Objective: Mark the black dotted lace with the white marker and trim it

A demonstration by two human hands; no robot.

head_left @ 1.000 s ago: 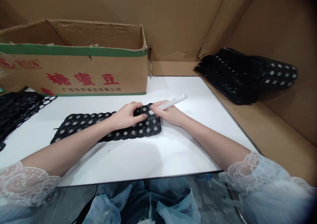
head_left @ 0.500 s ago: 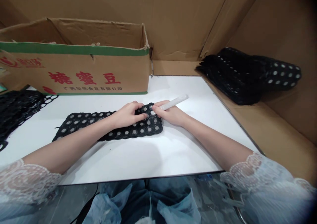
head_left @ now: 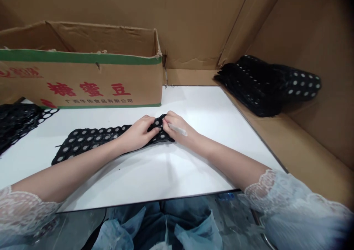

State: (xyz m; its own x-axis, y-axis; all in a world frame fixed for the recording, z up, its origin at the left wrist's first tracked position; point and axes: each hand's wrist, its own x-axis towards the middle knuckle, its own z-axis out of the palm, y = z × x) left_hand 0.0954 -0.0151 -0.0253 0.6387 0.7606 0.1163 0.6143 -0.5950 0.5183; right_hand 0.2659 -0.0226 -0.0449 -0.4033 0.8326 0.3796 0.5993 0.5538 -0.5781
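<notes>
A long black sheet (head_left: 92, 137) with rows of pale round discs lies on the white table, its right end bunched and slightly raised between my hands. My left hand (head_left: 139, 131) grips the sheet near that end, thumb on top and fingers curled over the far edge. At the right end, my right hand (head_left: 177, 126) is closed around a white pen-like tool (head_left: 178, 129), with the fingers also touching the sheet. The tool's tip is hidden by my fingers. My left forearm covers part of the sheet's near side.
An open cardboard box (head_left: 105, 78) with a green rim and red characters stands at the back left. Black ring-patterned netting (head_left: 19, 122) lies at the left. A pile of dotted black sheets (head_left: 260, 86) rests on cardboard at the right. Cardboard walls (head_left: 193, 25) enclose the table (head_left: 149, 180).
The white tool has swung from pointing up and right to lying lower across my right hand. The sheet's right end has bunched up. The view has shifted slightly.
</notes>
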